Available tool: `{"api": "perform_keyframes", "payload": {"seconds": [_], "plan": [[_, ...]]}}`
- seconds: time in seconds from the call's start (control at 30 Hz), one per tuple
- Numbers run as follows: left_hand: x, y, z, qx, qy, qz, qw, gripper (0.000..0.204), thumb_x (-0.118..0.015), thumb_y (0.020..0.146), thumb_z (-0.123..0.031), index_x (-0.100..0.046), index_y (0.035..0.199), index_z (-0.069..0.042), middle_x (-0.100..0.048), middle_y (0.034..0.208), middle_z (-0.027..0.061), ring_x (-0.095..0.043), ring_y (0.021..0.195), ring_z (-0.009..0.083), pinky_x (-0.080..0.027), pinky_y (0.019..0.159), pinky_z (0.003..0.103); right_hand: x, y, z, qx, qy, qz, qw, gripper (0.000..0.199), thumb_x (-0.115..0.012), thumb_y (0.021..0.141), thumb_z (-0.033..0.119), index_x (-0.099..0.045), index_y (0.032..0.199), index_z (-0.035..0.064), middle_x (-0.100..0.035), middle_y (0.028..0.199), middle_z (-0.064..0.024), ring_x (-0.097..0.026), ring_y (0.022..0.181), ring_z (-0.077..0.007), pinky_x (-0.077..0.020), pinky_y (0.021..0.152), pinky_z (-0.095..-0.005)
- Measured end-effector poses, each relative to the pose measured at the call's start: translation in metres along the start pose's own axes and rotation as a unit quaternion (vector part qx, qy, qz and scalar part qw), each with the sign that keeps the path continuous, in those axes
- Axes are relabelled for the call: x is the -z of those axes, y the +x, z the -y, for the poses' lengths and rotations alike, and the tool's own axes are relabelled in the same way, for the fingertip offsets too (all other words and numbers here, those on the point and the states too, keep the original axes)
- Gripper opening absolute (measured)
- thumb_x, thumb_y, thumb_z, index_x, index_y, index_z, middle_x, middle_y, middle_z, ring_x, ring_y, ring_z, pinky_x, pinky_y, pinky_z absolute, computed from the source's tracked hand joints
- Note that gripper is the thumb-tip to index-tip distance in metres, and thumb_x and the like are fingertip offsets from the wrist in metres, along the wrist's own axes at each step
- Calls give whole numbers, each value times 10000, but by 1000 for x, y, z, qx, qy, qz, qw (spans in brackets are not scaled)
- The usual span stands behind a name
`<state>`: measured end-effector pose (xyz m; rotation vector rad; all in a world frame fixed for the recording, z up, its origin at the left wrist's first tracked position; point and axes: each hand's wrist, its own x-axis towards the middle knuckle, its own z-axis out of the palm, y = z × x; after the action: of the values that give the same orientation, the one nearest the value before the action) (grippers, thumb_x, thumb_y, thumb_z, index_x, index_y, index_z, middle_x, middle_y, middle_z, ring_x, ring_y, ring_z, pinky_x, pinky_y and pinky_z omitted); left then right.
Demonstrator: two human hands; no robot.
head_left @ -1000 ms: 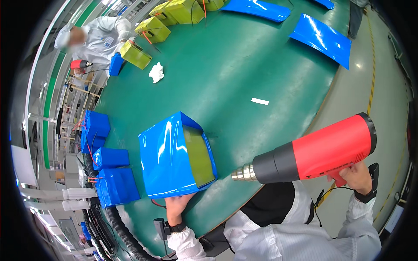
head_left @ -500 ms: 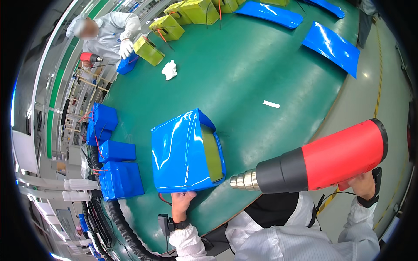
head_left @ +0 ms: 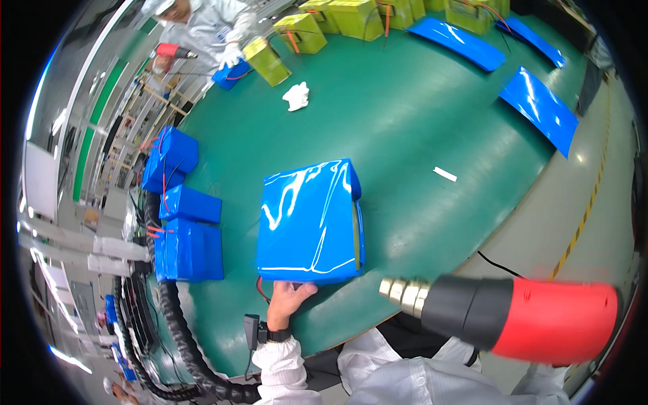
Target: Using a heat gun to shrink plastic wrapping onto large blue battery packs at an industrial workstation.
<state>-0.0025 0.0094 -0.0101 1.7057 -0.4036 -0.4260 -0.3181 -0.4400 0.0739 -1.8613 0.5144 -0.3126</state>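
While the left hand [head_left: 289, 299] presses its fingers against the near end of a glossy blue film-wrapped rectangular block [head_left: 312, 223], steadying it at the green table's [head_left: 405, 121] near edge, a red and black heat gun [head_left: 513, 316] points its metal nozzle toward the block's near right corner. The right hand gripping the gun is hidden behind it, so its grip cannot be judged. Similar blue blocks [head_left: 189, 250] crowd the table's left edge.

Bare green counter [head_left: 418, 128] lies open above and right of the blue wrapped pack [head_left: 312, 219] at frame centre. At left, 3 blue packs [head_left: 183, 229] and a black hose [head_left: 179, 331] crowd the counter edge.
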Motion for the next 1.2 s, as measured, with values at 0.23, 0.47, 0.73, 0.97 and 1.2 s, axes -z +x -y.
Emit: {"api": "perform_keyframes", "payload": {"seconds": [0.23,0.47,0.73,0.97,1.2], "plan": [[1,7,15,-55,-18,-4,998,867,-577,912,-687,-488,1418,12,-528,1391,103,-468,1279,210,-349,1097,390,-2,-4,32,17,-49,13,999,240,-694,893,109,-633,1099,2,-698,916,-79,-658,780,-157,-522,680,-313],[-17,16,-1,-84,-139,37,986,839,-410,994,-649,-225,1573,-71,-297,1613,80,-299,1476,245,-236,1210,466,17,-5,65,50,-98,12,994,249,-680,917,133,-620,1118,-1,-698,905,-83,-654,745,-153,-518,649,-305],[-25,21,-9,-58,-164,28,984,945,-288,959,-768,-314,1548,-30,-377,1560,105,-364,1421,243,-250,1191,413,30,15,151,117,-217,33,969,262,-663,945,161,-604,1139,-6,-697,891,-89,-649,705,-149,-513,615,-295],[-28,23,-15,-76,-158,33,984,925,-217,984,-748,-383,1516,-10,-446,1510,113,-402,1387,237,-270,1177,399,18,42,214,166,-235,68,955,194,-620,945,93,-611,1095,-30,-690,822,-70,-613,658,-118,-469,575,-257],[-29,20,-24,-55,-150,34,987,939,-209,987,-745,-393,1502,18,-442,1512,130,-412,1380,244,-284,1171,386,-8,88,239,179,-134,68,972,281,-700,948,171,-587,1116,-24,-670,903,-91,-641,744,-165,-530,633,-305]]}}
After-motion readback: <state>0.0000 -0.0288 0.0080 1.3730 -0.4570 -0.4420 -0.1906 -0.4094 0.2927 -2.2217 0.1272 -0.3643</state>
